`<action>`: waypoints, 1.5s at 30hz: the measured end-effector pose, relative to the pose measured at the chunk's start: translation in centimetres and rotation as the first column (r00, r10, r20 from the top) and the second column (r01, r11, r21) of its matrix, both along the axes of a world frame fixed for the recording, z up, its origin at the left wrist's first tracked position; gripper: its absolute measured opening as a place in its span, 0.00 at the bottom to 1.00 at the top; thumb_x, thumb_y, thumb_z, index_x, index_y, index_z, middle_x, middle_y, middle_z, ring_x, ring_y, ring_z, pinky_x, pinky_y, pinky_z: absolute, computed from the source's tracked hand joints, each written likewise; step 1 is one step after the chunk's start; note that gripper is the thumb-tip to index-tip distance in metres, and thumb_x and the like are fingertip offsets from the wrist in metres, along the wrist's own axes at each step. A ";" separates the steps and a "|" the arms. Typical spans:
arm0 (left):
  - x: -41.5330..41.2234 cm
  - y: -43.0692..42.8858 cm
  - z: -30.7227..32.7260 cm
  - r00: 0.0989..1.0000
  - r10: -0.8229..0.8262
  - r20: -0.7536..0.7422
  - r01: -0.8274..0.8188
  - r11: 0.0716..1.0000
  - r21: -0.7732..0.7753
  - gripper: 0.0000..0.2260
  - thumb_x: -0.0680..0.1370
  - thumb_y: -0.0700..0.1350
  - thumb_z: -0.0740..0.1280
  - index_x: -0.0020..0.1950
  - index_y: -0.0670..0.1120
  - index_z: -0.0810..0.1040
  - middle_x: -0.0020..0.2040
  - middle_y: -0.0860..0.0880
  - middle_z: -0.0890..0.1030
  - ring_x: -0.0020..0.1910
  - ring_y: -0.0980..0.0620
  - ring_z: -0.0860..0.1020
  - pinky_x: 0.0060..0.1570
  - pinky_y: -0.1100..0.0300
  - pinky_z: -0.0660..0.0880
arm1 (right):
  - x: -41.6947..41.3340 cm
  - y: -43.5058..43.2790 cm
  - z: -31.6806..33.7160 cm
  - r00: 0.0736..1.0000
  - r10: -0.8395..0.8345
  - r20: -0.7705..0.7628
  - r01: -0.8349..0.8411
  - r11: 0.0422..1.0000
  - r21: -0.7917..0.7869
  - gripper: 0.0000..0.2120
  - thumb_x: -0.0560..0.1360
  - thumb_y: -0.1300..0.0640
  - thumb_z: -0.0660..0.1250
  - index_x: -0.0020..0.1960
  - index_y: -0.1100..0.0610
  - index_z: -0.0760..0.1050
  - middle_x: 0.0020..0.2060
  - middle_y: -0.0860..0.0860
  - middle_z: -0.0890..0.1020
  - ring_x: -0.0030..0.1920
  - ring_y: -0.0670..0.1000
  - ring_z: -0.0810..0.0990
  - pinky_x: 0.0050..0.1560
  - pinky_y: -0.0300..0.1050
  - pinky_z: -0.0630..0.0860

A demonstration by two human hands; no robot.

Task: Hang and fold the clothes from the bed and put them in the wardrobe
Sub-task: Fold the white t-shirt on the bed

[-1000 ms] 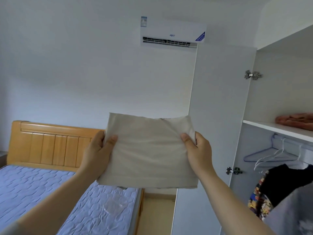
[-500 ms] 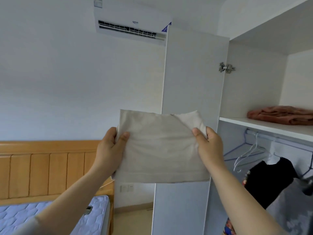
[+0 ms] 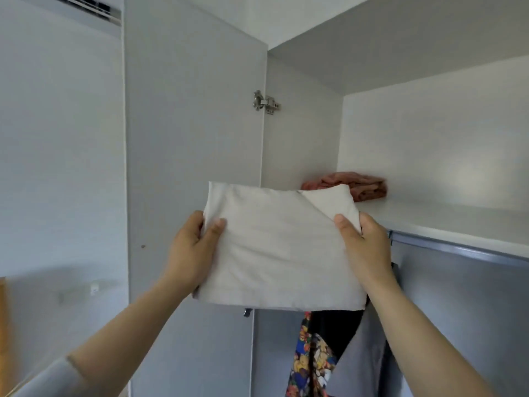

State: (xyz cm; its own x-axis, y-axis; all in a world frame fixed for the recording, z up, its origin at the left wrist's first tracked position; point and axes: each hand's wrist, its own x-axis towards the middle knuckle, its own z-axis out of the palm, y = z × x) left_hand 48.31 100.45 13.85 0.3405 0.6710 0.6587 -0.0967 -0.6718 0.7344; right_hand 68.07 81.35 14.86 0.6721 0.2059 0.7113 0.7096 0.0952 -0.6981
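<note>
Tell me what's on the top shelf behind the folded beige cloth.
A folded pink garment lies on the shelf. The beige cloth hides its lower left part and the shelf's front left corner.

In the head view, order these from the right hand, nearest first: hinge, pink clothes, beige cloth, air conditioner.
1. Beige cloth, held in the right hand.
2. Pink clothes, on the shelf above.
3. Hinge, up left on the door.
4. Air conditioner, far top left.
</note>
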 end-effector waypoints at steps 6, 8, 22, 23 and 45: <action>11.5 1.5 1.6 0.954 -0.297 0.031 0.298 0.955 -0.005 0.12 0.80 0.52 0.63 0.47 0.43 0.73 0.44 0.40 0.79 0.39 0.45 0.76 0.39 0.52 0.73 | 6.2 -2.9 2.5 0.944 -0.314 0.100 0.320 0.946 -0.055 0.10 0.79 0.51 0.65 0.42 0.55 0.75 0.37 0.45 0.80 0.37 0.47 0.76 0.34 0.38 0.68; 14.6 1.9 2.3 0.923 -0.383 0.038 0.383 0.924 -0.009 0.11 0.80 0.53 0.63 0.48 0.45 0.74 0.45 0.41 0.80 0.43 0.43 0.79 0.40 0.51 0.75 | 7.8 -3.7 3.5 0.906 -0.400 0.139 0.413 0.907 -0.083 0.10 0.79 0.51 0.65 0.42 0.56 0.75 0.37 0.47 0.80 0.38 0.50 0.77 0.35 0.41 0.67; 30.6 1.1 6.8 0.733 -0.674 0.090 0.673 0.738 0.052 0.07 0.80 0.47 0.64 0.55 0.47 0.79 0.45 0.58 0.82 0.43 0.59 0.80 0.37 0.72 0.72 | 16.4 -7.7 8.4 0.799 -0.589 0.118 0.601 0.790 -0.125 0.14 0.78 0.48 0.65 0.43 0.59 0.77 0.37 0.50 0.81 0.37 0.51 0.78 0.35 0.43 0.70; 31.6 0.9 7.2 0.727 -0.681 0.091 0.681 0.732 0.041 0.08 0.80 0.47 0.64 0.56 0.46 0.79 0.47 0.54 0.83 0.45 0.55 0.81 0.40 0.69 0.74 | 17.5 -7.8 9.2 0.787 -0.604 0.127 0.617 0.773 -0.146 0.15 0.78 0.48 0.65 0.43 0.60 0.77 0.37 0.52 0.81 0.37 0.53 0.78 0.35 0.44 0.69; 36.7 1.3 7.4 0.758 -0.532 -0.378 0.609 0.785 0.117 0.20 0.74 0.48 0.72 0.29 0.45 0.65 0.28 0.49 0.68 0.27 0.53 0.65 0.28 0.61 0.61 | 11.4 -1.6 7.5 0.815 -0.416 0.404 0.543 0.304 -0.783 0.17 0.74 0.37 0.65 0.52 0.48 0.80 0.50 0.44 0.81 0.53 0.49 0.75 0.55 0.47 0.73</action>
